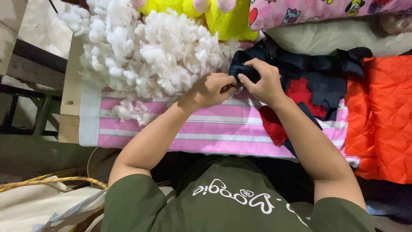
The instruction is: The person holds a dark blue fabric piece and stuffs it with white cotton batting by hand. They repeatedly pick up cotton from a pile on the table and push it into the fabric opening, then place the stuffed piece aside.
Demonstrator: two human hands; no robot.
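My left hand (211,89) and my right hand (262,80) meet over a small dark navy fabric piece (243,68), both gripping it near the edge of a big heap of white fluffy stuffing (150,51). The left fingers press into the piece's opening; a wisp of white filling shows between the hands. Beneath them lies a pink and white striped cloth (206,129). More navy fabric (317,73) and red fabric scraps (300,92) lie just right of my right hand.
An orange quilted fabric (382,116) covers the right side. A yellow plush toy (206,15) and a pink patterned cushion (317,10) lie at the back. The wooden table edge (71,94) is at left, with a yellow rope (51,181) lower left.
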